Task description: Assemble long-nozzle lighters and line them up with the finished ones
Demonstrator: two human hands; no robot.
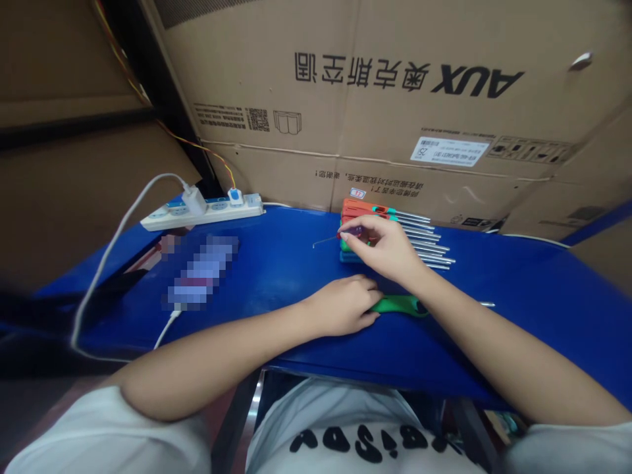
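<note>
A stack of screwdrivers (395, 227) with orange, green and blue handles and bare steel shafts lies at the back of the blue table (518, 303). My right hand (382, 247) reaches across to the stack's left end, fingers pinched on a small purple-handled screwdriver (340, 236) whose thin shaft points left. My left hand (345, 304) rests curled on the table in front, its fingers closed on the handle of a green screwdriver (402, 305) that lies flat, passing under my right wrist, its shaft tip showing at the right.
A white power strip (207, 210) with plugs sits at the table's back left, and a white cable (106, 257) loops off the left edge. A blurred-out flat object (200, 273) lies left of centre. Large cardboard boxes (395, 99) stand behind the table.
</note>
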